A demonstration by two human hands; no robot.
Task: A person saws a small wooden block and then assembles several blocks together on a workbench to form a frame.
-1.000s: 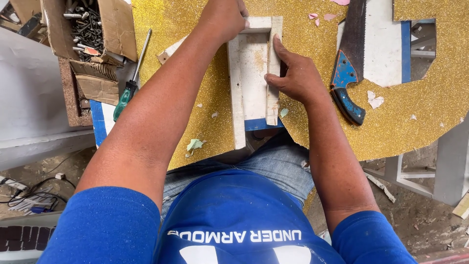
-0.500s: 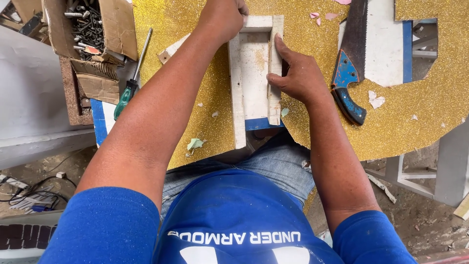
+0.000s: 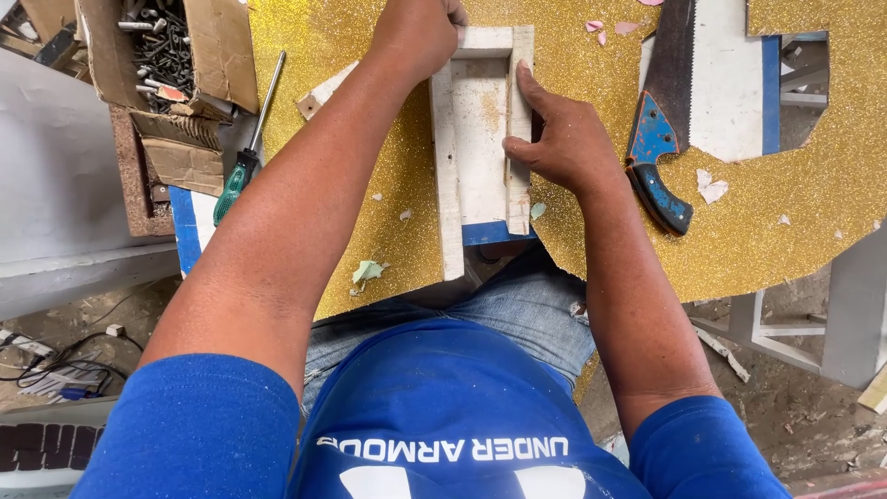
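Holding a small white wooden frame [image 3: 480, 139] flat on the gold glitter board [image 3: 370, 139] that covers our table, we seem to be in the fitting step, lining up its side strip. Our left hand [image 3: 420, 32] grips the frame's far corner; our right hand [image 3: 564, 139] presses fingers and thumb along the right strip. The next move, we judge, calls for keeping both pieces flush while fastening. A handsaw [image 3: 665, 120] lies just right; a screwdriver [image 3: 245, 157] and a cardboard box of screws [image 3: 166, 51] sit left.
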